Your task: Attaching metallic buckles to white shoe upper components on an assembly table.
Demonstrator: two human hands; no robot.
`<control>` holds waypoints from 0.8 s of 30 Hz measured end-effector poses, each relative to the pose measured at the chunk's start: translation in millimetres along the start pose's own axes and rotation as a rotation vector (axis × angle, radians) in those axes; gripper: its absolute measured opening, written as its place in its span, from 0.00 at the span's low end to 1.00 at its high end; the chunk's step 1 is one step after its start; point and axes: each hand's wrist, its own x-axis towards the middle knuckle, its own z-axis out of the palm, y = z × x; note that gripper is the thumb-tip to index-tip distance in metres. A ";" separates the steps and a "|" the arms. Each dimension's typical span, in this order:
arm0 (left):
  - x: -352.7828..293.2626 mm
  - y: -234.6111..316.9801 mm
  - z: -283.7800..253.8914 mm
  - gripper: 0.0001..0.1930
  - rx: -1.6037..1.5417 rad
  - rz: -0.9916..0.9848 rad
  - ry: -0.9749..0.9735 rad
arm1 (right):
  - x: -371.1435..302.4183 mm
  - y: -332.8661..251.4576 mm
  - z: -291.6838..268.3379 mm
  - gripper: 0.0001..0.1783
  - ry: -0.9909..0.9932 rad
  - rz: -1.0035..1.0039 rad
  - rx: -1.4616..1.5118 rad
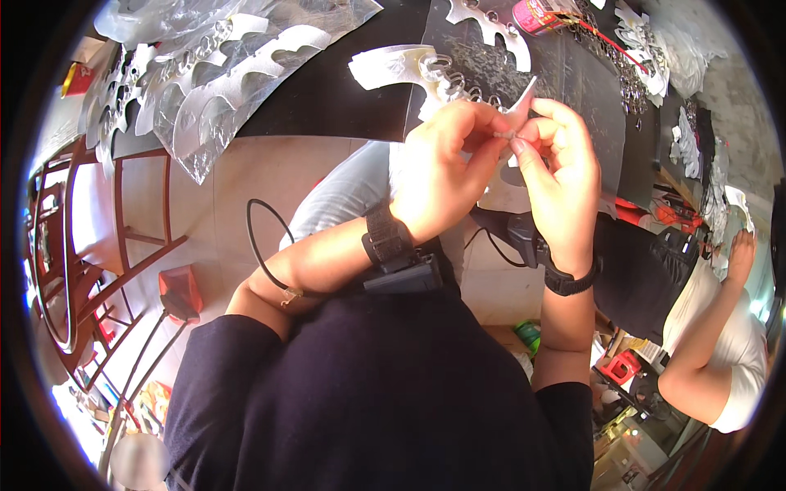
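Pale small piece point(508, 136), pinched between my left fingers point(480, 117) and right fingers point(532, 165), located at the near side of the desk point(344, 102). Just beyond: white cut-out strip point(396, 67), metal rings point(453, 80) alongside. Farther: pink container point(536, 15). Leftward: clear plastic bag point(202, 157).

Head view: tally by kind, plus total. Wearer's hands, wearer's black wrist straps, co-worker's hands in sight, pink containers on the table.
Wearer's hands: 2 (left hand, right hand)
Black wrist straps: 2 (left strap, right strap)
Co-worker's hand: 1
Pink container: 1
Total: 6
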 end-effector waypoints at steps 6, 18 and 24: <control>11.7 8.8 -10.0 0.08 -0.515 -0.491 -0.133 | 3.4 2.9 5.2 0.14 0.057 -0.591 -0.376; 1.7 1.7 -3.6 0.08 -0.146 -0.198 -0.016 | -1.4 -1.7 9.1 0.25 0.113 -0.309 -0.262; -2.0 -0.4 -1.7 0.09 0.116 0.017 0.016 | -1.0 -11.1 5.2 0.23 0.045 -0.100 -0.192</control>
